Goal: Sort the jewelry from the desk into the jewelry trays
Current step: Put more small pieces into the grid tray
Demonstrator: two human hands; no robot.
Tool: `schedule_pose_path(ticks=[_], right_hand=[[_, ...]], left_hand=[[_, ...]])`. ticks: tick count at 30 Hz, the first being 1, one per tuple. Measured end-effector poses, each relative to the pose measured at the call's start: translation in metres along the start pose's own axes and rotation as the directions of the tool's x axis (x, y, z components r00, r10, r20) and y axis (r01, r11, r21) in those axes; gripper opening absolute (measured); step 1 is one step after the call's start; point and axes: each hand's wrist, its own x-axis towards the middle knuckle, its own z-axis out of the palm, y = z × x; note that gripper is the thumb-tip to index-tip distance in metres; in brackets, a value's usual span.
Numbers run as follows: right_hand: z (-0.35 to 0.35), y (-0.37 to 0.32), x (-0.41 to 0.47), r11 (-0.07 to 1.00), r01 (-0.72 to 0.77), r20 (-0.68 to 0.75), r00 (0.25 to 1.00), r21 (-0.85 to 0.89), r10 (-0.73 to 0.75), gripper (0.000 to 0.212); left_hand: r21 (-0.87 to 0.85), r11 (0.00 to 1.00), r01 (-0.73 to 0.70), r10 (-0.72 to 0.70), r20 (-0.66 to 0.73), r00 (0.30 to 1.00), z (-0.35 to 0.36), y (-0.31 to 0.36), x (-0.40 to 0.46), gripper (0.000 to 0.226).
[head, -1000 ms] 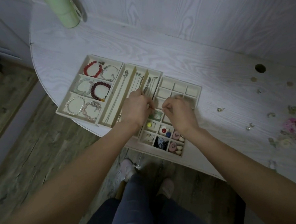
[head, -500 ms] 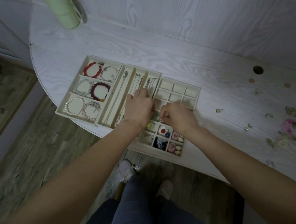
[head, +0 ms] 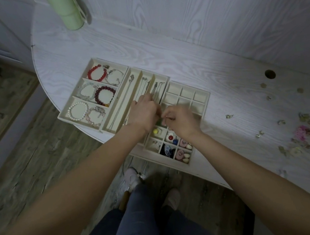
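Desk [head: 193, 67] whitewashed woodgrain; trays [head: 204, 99] matt cream.

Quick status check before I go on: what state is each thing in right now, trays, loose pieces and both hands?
Bracelet tray: all three sections hold bracelets.
Necklace tray: chains lie along its slots.
Grid tray: far cells bare, near cells hold small pieces.
Loose jewelry: scattered on the desk, unsorted.
Left hand: fingers curled over the trays, contents hidden.
Right hand: fingers curled, pinch unclear.
Green bottle: upright.
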Motion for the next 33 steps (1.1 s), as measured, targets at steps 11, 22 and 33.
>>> schedule_pose_path(ticks=[11,22,33], right_hand=[[-0.008,0.006,-0.005,0.933,-0.081,0.051,0.993,-0.35,0.106,0.018],[-0.006,-0.003,-0.002,0.944,-0.01,0.044,0.999,-0.331,0.026,0.017],[-0.01,0.004,-0.01,0.915,-0.002,-0.115,0.992,-0.404,-0.049,0.023]], left_hand=[[0.039,0.987,-0.159,0.157,0.049,0.986,0.0,-0.018,-0.014,0.032],[0.373,0.894,-0.248,0.224,0.107,0.969,-0.005,-0.015,-0.018,0.038],[0.346,0.911,-0.224,0.2,0.103,0.974,-0.007,-0.008,-0.02,0.041]])
